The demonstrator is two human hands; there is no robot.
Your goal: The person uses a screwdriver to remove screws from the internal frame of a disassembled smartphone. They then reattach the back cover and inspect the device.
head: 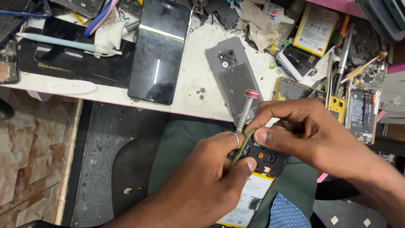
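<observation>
- Head view: left hand (211,177) grips an opened phone (259,169) over the lap, thumb pressed on its edge.
- Right hand (303,131) pinches the phone's top rim, fingers closed.
- A screwdriver (246,110) stands between the hands; which fingers hold it is unclear.
- A grey back cover (232,78) lies on the table (190,80) above.

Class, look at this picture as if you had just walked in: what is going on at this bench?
A person sits at a cluttered white workbench and works on an opened phone held over the lap, its back off and its battery showing. The left hand grips the phone's edge and also holds a small screwdriver with a red cap. The right hand pinches the phone's top edge. On the bench lie a grey back cover, a dark phone lying screen up and loose parts.
</observation>
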